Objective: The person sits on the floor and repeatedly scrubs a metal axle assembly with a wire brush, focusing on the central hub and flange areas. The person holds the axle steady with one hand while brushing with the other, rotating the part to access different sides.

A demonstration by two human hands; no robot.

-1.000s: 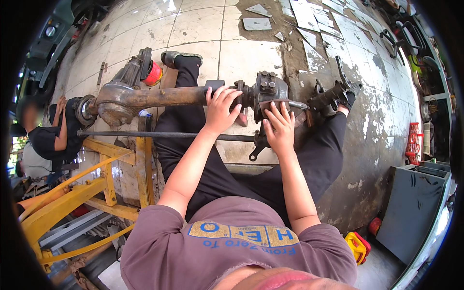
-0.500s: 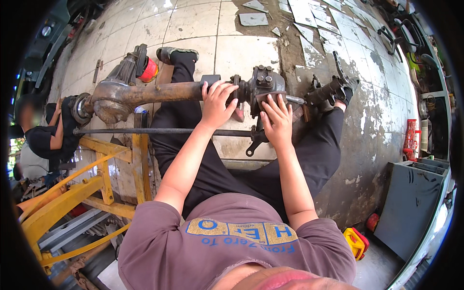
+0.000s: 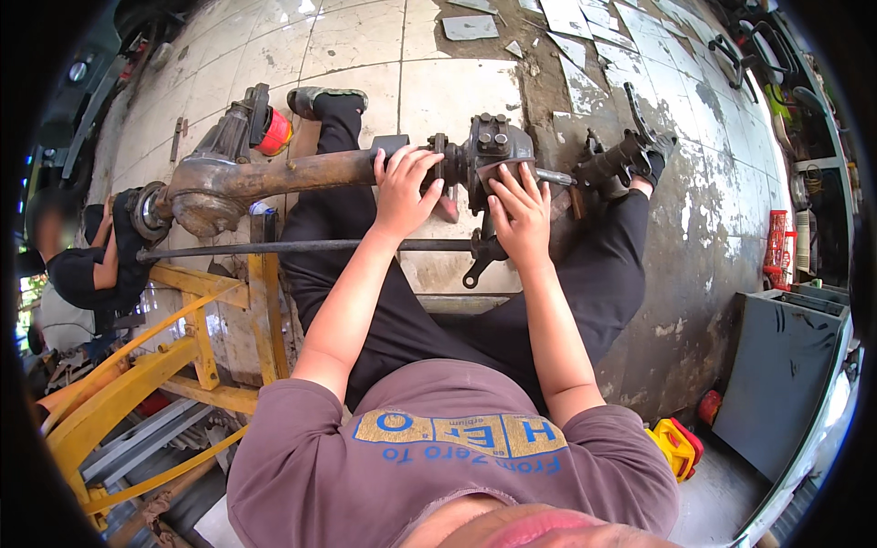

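Note:
A long rusty vehicle axle (image 3: 301, 173) lies across in front of me, over my spread legs. My left hand (image 3: 405, 196) rests on its tube beside the flange (image 3: 440, 157), fingers stretched out and apart. My right hand (image 3: 521, 212) lies on the near side of the dark, bolted steering knuckle housing (image 3: 498, 137) at the axle's right end. Its fingers are extended over a flat brownish piece (image 3: 493, 170), whose kind I cannot make out. A short shaft (image 3: 555, 176) sticks out to the right. Nearer to me runs a thin dark rod (image 3: 311, 246) with a lever arm (image 3: 475, 268).
Another person (image 3: 78, 256) sits at the axle's left end. A yellow metal frame (image 3: 196, 365) stands at left. Beyond the axle is a red can (image 3: 275, 131); a dark metal part (image 3: 617, 169) lies by my right foot. Broken tiles (image 3: 575, 78) and a grey cabinet (image 3: 776, 379) are farther right.
The whole view has shifted slightly. My right hand's fingers sit closer together on the housing; my left hand stays on the axle tube.

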